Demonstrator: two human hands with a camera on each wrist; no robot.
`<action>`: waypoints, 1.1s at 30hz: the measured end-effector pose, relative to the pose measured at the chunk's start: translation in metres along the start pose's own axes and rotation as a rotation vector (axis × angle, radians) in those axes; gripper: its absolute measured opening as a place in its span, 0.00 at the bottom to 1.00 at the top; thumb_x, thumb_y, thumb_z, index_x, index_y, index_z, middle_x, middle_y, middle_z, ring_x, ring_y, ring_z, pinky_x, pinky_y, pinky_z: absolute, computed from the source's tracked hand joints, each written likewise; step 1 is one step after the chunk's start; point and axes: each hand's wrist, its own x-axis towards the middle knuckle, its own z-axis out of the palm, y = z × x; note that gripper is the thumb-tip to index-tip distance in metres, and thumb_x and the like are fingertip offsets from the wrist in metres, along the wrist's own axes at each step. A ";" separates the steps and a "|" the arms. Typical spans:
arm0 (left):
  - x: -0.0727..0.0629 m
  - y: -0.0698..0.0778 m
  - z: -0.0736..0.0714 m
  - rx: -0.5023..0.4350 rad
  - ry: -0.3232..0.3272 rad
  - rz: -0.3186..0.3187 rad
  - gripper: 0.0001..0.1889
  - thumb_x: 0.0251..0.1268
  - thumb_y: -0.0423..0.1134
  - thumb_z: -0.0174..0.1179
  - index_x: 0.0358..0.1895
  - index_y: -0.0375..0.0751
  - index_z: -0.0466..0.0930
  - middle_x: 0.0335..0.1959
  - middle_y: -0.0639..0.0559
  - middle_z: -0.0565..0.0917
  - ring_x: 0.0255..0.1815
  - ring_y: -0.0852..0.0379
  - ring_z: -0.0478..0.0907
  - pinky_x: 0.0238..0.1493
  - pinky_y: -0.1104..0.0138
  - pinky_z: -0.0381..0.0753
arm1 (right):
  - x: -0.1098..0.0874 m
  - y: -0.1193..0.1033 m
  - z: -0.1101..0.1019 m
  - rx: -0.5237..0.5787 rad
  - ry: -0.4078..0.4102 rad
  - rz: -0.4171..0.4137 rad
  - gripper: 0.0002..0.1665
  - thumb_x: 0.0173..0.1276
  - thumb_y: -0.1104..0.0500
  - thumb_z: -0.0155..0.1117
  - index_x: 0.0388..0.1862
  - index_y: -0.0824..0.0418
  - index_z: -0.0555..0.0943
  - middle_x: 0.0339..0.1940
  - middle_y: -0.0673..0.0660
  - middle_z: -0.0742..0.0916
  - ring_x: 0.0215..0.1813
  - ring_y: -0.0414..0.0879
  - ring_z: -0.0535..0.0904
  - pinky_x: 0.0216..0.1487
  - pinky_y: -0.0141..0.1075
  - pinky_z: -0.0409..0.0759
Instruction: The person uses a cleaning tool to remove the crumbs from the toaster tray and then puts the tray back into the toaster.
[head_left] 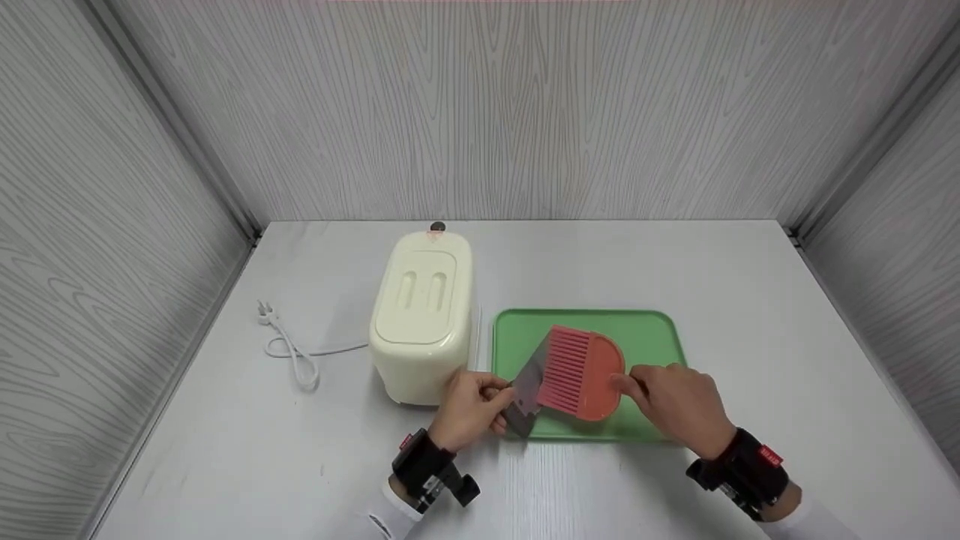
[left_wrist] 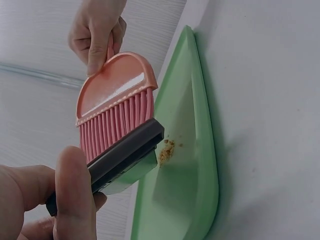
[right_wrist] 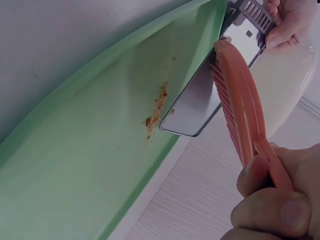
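My left hand (head_left: 471, 409) pinches the dark end of a flat metal crumb tray (head_left: 529, 376), which is held tilted over the left side of a green tray (head_left: 643, 330). In my right hand (head_left: 679, 405) is the handle of a small orange brush (head_left: 602, 375) with pink bristles. The bristles lie against the crumb tray's upper face. Brown crumbs (right_wrist: 159, 105) are scattered on the green tray below the metal plate, as the right wrist view shows. A small bit clings near the plate's edge.
A cream toaster (head_left: 416, 300) with its lid on stands left of the green tray, close to my left hand. Its white cord (head_left: 300, 360) and plug lie on the white table (head_left: 225, 450) farther left. Wood-grain panels (head_left: 525, 112) enclose the back and sides.
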 end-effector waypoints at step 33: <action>-0.003 0.006 0.001 -0.015 -0.017 -0.020 0.10 0.73 0.28 0.65 0.49 0.22 0.87 0.23 0.50 0.85 0.15 0.65 0.77 0.19 0.70 0.85 | 0.014 0.035 -0.007 -0.150 0.135 0.036 0.32 0.81 0.49 0.65 0.16 0.54 0.64 0.13 0.45 0.60 0.17 0.40 0.55 0.18 0.33 0.50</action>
